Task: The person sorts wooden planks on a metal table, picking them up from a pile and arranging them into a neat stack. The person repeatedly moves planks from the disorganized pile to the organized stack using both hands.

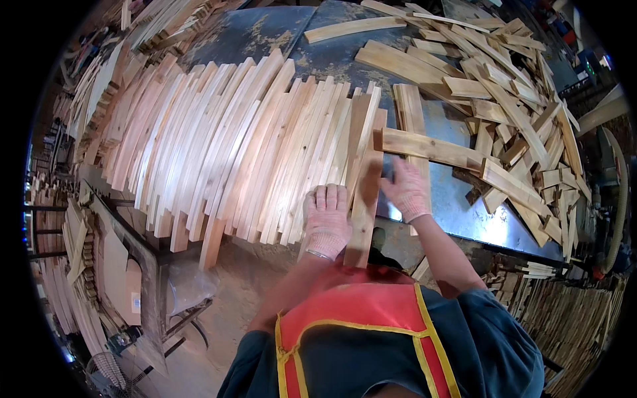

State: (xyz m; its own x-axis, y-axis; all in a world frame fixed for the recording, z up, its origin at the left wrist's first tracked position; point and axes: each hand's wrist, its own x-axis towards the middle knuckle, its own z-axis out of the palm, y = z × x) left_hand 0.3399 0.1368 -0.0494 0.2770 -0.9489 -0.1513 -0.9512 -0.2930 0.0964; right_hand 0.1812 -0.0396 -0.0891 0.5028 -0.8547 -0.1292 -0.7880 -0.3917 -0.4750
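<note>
Board pile (pixel 509 119) crowds right; crosswise board (pixel 434 147) beyond right grip (pixel 407 189), spread; left grip (pixel 328 222) flat on strips (pixel 225 152), unclenched; table (pixel 491 225) shows by near edge

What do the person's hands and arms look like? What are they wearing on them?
The left hand and right hand wear matching pale pinkish knitted gloves. A thin, light band shows at the left glove's cuff. The dark sleeves are short, leaving the forearms bare.

Wooden strips (pixel 285 156) look smooth and matt, the metal tabletop (pixel 458 213) glossy, gloves (pixel 328 219) knitted.
</note>
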